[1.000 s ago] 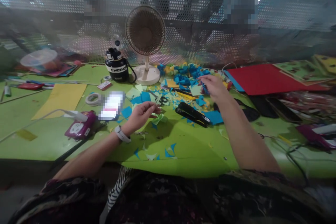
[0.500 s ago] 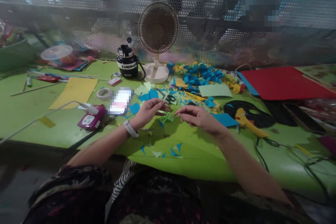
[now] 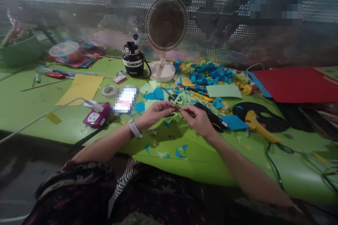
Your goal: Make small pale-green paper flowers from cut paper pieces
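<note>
My left hand [image 3: 155, 112] and my right hand [image 3: 196, 119] meet at the fingertips above the green tabletop [image 3: 200, 161]. Both pinch a small thin piece [image 3: 177, 109], too small to identify. Just beneath them lies a small green paper bow [image 3: 173, 117], partly hidden by my fingers. A black stapler [image 3: 211, 119] lies just beyond my right hand, its near end covered by that hand. A smartwatch [image 3: 135, 129] circles my left wrist.
Scattered on the table are blue and green paper scraps [image 3: 208, 74], scissors [image 3: 171, 97], a blue paper piece [image 3: 233, 122], a yellow-handled tool [image 3: 257, 125], a pale green sheet [image 3: 224, 91], a taped-over phone-like blurred object [image 3: 125, 99], a magenta power socket [image 3: 97, 116] and a desk fan [image 3: 166, 23].
My right hand has moved left and closed in, its fingertips now meeting my left hand's. The view has shifted, so the table items sit further right in the frame.
</note>
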Motion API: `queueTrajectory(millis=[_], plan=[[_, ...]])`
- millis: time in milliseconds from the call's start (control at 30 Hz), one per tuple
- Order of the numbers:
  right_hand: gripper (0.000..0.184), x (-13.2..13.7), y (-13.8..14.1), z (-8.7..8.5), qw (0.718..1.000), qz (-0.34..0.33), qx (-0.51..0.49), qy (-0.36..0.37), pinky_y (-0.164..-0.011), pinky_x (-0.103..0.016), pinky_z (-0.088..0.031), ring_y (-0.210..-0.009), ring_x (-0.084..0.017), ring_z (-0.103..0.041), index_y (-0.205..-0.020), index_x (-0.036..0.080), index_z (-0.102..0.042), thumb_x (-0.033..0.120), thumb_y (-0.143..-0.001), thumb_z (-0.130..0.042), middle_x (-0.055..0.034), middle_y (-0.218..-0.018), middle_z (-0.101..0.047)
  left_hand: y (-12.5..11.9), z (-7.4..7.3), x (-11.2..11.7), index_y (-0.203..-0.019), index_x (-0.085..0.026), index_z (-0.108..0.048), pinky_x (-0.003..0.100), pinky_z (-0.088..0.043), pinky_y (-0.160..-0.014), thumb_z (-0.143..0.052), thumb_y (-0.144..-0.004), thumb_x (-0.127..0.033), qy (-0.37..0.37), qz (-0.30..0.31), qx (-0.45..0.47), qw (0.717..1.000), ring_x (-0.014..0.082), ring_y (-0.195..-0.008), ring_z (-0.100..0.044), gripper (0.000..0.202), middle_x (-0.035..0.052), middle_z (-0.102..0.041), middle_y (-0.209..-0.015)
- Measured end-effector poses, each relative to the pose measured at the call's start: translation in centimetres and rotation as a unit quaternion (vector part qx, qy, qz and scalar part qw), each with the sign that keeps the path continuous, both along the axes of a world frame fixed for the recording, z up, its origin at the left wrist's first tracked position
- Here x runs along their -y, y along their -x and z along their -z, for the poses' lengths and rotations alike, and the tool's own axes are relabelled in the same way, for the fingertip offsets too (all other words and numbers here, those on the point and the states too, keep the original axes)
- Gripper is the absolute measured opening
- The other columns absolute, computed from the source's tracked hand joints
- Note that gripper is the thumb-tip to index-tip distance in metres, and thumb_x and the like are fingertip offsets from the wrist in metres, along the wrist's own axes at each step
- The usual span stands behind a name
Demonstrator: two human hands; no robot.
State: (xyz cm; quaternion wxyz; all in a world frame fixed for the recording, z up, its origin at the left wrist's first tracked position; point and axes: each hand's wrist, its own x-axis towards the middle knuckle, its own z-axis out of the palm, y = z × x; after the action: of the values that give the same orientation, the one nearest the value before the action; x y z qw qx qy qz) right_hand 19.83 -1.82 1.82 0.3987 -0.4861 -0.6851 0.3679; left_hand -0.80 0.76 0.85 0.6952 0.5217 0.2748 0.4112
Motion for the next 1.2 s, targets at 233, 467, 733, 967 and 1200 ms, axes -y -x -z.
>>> queueTrajectory(millis=[233, 467, 733, 967, 1200], plan=[[0.026, 0.1, 0.0, -0.1, 0.998, -0.024, 0.031, -0.051, -0.058, -0.026, -0.043, -0.064, -0.014, -0.057, -0.081, 0.019, -0.067, 0.043, -0.088, -0.061, -0.0013, -0.071, -0.064, -0.1, 0.7, -0.3, -0.092, -0.014, -0.075, 0.038, -0.055, -0.097, -0.084, -0.072, -0.033, 0.003, -0.012, -0.009, 1.000, 0.0153, -0.089, -0.072, 0.029, 0.0075, -0.077, -0.097], [0.024, 0.5, 0.0, -0.6, 0.995, -0.048, 0.050, -0.068, -0.059, -0.026, -0.043, -0.061, -0.013, -0.054, -0.079, 0.019, -0.067, 0.039, -0.088, -0.060, -0.0002, -0.067, -0.064, 0.1, 0.8, -0.3, -0.087, -0.015, -0.078, 0.034, -0.060, -0.084, -0.086, -0.068, -0.042, -0.023, -0.031, -0.061, 0.997, 0.0156, -0.080, -0.073, 0.034, 0.0081, -0.079, -0.091], [0.024, 0.6, 0.0, -1.0, 0.995, -0.060, 0.056, -0.062, -0.058, -0.026, -0.044, -0.060, -0.014, -0.055, -0.078, 0.018, -0.068, 0.038, -0.088, -0.058, -0.0011, -0.067, -0.065, 0.2, 0.4, 0.0, -0.086, -0.016, -0.079, 0.031, -0.059, -0.083, -0.084, -0.070, -0.042, -0.047, -0.029, -0.079, 0.995, 0.0156, -0.080, -0.073, 0.031, 0.0067, -0.079, -0.089], [0.033, 0.6, -0.2, -0.3, 0.995, -0.090, 0.027, 0.015, -0.047, -0.026, -0.041, -0.048, -0.011, -0.048, -0.075, 0.019, -0.063, 0.048, -0.089, -0.059, -0.0002, -0.064, -0.061, 0.0, 0.4, 0.2, -0.083, -0.017, -0.079, 0.035, -0.055, -0.096, -0.084, -0.071, -0.040, -0.075, -0.042, -0.068, 0.994, 0.0191, -0.096, -0.072, 0.027, 0.0085, -0.078, -0.100], [0.033, 0.6, 0.1, 0.6, 0.998, -0.055, 0.026, -0.010, -0.056, -0.030, -0.053, -0.064, -0.017, -0.064, -0.099, 0.018, -0.068, 0.048, -0.085, -0.066, -0.0067, -0.085, -0.071, -0.1, 0.1, 0.3, -0.073, -0.018, -0.076, 0.034, -0.055, -0.091, -0.082, -0.073, -0.039, -0.125, -0.130, -0.059, 0.982, 0.0182, -0.091, -0.072, 0.023, 0.0070, -0.078, -0.093]])
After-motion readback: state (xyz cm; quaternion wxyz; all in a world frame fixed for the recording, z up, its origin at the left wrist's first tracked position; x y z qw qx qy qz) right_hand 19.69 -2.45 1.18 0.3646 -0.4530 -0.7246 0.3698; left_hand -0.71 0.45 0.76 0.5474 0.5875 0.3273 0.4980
